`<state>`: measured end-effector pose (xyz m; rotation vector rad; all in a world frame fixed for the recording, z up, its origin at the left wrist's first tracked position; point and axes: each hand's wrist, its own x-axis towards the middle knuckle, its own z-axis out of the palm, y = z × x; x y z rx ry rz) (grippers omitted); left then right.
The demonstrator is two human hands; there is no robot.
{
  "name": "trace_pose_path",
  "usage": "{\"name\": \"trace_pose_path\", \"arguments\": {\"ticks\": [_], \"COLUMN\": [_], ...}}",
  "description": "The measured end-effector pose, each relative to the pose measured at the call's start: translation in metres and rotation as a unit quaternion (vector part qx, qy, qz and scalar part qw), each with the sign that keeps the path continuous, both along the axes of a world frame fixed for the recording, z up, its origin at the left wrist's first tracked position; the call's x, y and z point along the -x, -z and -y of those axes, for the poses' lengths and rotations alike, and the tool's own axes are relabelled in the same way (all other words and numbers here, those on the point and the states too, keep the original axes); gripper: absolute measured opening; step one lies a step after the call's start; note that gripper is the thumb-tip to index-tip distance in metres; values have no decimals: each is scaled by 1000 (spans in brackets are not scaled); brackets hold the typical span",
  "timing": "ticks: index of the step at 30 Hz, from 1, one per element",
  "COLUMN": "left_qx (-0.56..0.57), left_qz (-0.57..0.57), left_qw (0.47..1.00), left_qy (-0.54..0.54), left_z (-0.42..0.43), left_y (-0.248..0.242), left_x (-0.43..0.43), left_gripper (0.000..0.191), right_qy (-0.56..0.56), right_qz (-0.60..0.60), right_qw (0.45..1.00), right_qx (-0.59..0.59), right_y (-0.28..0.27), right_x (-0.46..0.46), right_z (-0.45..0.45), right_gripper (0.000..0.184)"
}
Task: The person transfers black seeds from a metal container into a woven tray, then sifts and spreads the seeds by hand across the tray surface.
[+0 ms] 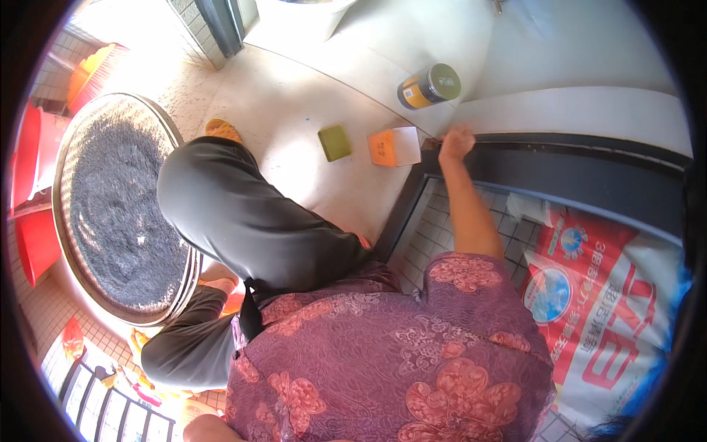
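My right hand (457, 143), blurred, is at the dark door frame (497, 160), by the corner of the threshold; its fingers are not clear. Just left of it, an orange box (391, 147) with a white side lies on the floor, a small green square lid or box (334, 143) beyond it. A cylindrical canister (429, 87) with a green lid and a yellow and dark side is above the hand. Only a bare part of my left arm (210, 430) shows at the bottom edge; my left hand is out of view. Near my knees is a round tray (119, 215) spread with dark loose material.
Red plastic tubs (38, 243) stand behind the tray. A large red and white printed bag (585, 304) lies on the tiled floor at right. A white bucket (301, 16) stands at the top. Black railings (110, 409) run along the lower left. A yellow slipper (222, 130) shows beyond my knee.
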<state>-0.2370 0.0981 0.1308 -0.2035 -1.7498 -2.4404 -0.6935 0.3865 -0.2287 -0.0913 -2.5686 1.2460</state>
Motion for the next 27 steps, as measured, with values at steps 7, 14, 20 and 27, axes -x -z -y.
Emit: {"name": "trace_pose_path", "arguments": {"ticks": [7, 14, 20, 27], "left_qx": [-25, -6, 3, 35], "left_qz": [-17, -41, -27, 10], "left_qw": [1000, 997, 997, 997], "left_qy": [-3, -70, -69, -68], "left_z": [-9, -25, -21, 0], "left_y": [-6, 5, 17, 33], "left_x": [-49, -96, -129, -149], "left_gripper": [57, 61, 66, 71], "right_qy": [-253, -566, -553, -587], "right_qz": [138, 49, 85, 30], "right_qw": [956, 823, 826, 771], "right_qx": [61, -21, -63, 245], "right_y": [-18, -47, -42, -185], "right_x": [-148, -237, -236, -256], "right_z": [108, 188, 189, 295], "right_gripper": [26, 21, 24, 16]}}
